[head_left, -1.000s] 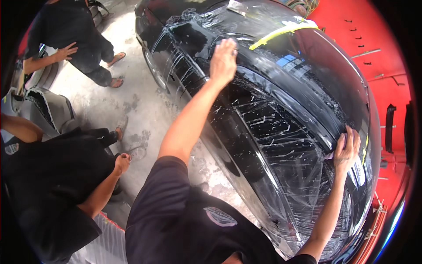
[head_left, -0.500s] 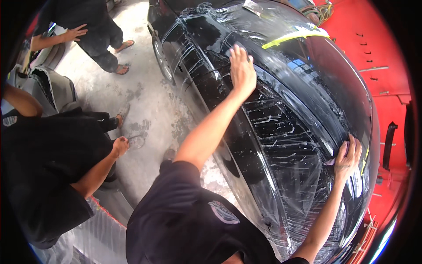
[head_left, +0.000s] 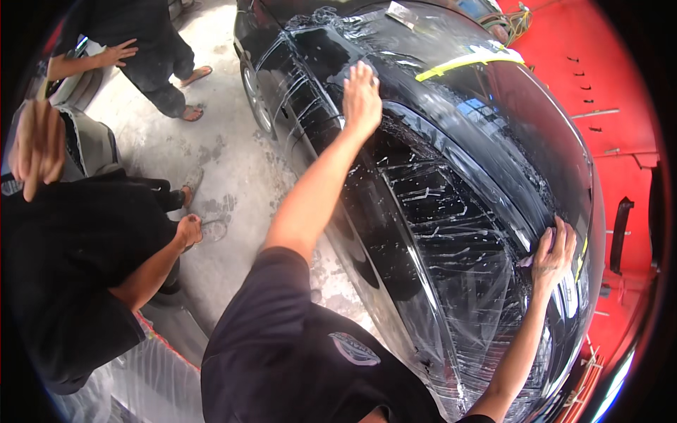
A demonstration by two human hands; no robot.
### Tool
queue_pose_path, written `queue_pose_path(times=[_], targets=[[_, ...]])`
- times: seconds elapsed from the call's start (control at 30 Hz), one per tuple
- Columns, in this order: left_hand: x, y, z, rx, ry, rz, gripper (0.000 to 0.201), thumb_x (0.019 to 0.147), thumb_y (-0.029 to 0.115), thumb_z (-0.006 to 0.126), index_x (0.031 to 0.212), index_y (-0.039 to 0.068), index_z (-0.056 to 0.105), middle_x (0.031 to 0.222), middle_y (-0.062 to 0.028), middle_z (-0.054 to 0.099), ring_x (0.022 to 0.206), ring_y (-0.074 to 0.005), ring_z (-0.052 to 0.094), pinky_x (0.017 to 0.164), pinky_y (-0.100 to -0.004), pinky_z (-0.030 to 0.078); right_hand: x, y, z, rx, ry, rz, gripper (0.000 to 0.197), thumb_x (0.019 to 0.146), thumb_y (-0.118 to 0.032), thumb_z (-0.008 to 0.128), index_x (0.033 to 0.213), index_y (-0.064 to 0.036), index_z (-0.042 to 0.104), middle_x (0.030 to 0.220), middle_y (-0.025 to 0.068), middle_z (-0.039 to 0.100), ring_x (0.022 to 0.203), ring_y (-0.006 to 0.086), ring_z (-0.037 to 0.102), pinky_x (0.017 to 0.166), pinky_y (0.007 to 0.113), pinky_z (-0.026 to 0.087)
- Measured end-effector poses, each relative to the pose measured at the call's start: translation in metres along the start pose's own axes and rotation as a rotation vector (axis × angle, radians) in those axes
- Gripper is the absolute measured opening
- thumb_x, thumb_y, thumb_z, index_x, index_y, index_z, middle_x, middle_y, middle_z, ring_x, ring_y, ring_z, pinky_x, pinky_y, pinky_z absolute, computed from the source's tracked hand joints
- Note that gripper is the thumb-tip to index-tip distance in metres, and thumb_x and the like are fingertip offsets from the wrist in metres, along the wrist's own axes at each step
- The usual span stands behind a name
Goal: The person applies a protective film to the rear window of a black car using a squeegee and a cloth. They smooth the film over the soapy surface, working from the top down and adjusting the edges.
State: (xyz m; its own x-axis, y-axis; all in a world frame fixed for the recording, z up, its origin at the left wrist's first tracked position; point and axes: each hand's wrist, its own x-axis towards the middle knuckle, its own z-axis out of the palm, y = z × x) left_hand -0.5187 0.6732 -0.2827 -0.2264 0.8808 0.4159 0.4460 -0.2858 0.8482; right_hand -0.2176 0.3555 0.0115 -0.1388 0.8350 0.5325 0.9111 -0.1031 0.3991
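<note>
Where hands point(head_left: 362, 106) point(head_left: 553, 259) reach, curved glossy car point(head_left: 451, 158), crinkled film point(head_left: 474, 282)

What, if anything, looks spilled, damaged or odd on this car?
Whitish streaks run unevenly across one side of the black car, odd beside its smoother dark areas. I cannot tell whether they are liquid, wrinkled film or damage.

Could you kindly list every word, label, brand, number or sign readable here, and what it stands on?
No text is readable.
Wearer's black shirt: oval emblem, lettering too small and blurred to read.
Co-worker's black shirt: pale mark near the picture's edge, too blurred.
Black car, red wall: none seen.
</note>
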Motion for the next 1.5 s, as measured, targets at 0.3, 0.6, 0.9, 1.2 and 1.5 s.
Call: queue_pose_path(times=[0.3, 0.6, 0.9, 1.2, 1.5], targets=[[-0.021, 0.035, -0.009, -0.056, -0.025, 0.376, 0.036, 0.105, 0.014, 0.048, 0.133, -0.003, 0.061, 0.149, -0.0223, 0.056, 0.148, -0.0396, 0.044, 0.126, -0.0527, 0.027, -0.002, 0.005, 0.005, -0.007, 0.013, -0.005, 0.030, 0.101, -0.016, 0.063, 0.129, -0.0060, 0.069, 0.125, 0.0192, 0.065, 0.116, 0.0400, 0.064, 0.098, 0.048, 0.052], [-0.026, 0.049, -0.013, -0.033, -0.052, 0.407, 0.035, 0.105, 0.016, 0.055, 0.136, 0.001, 0.065, 0.149, -0.0195, 0.059, 0.145, -0.0371, 0.049, 0.124, -0.0561, 0.030, -0.006, 0.006, 0.006, -0.001, -0.006, 0.008, 0.031, 0.099, -0.015, 0.064, 0.129, -0.0062, 0.069, 0.125, 0.0187, 0.065, 0.114, 0.0395, 0.064, 0.097, 0.048, 0.052], [-0.042, 0.087, -0.009, -0.152, -0.013, 0.458, 0.035, 0.101, 0.010, 0.055, 0.132, -0.005, 0.062, 0.148, -0.0249, 0.057, 0.142, -0.0426, 0.050, 0.123, -0.0523, 0.034, 0.006, 0.003, 0.006, 0.004, 0.010, -0.005, 0.031, 0.099, -0.015, 0.064, 0.129, -0.0062, 0.069, 0.125, 0.0186, 0.065, 0.114, 0.0393, 0.064, 0.097, 0.048, 0.052], [0.039, 0.013, 0.000, 0.002, 0.107, 0.254, 0.027, 0.104, 0.017, 0.050, 0.117, -0.002, 0.065, 0.120, -0.0230, 0.066, 0.117, -0.0428, 0.059, 0.108, -0.0510, 0.044, 0.005, 0.003, 0.004, -0.011, 0.004, -0.022, 0.032, 0.100, -0.015, 0.063, 0.130, -0.0057, 0.068, 0.125, 0.0193, 0.065, 0.116, 0.0404, 0.063, 0.099, 0.049, 0.050], [0.010, 0.034, -0.002, -0.062, -0.072, 0.147, 0.043, 0.111, 0.020, 0.045, 0.147, 0.000, 0.056, 0.158, -0.0205, 0.051, 0.153, -0.0376, 0.039, 0.128, -0.0485, 0.028, -0.004, 0.007, 0.005, 0.005, 0.022, 0.005, 0.032, 0.098, -0.013, 0.063, 0.129, -0.0045, 0.068, 0.124, 0.0201, 0.064, 0.114, 0.0408, 0.063, 0.098, 0.049, 0.051]])
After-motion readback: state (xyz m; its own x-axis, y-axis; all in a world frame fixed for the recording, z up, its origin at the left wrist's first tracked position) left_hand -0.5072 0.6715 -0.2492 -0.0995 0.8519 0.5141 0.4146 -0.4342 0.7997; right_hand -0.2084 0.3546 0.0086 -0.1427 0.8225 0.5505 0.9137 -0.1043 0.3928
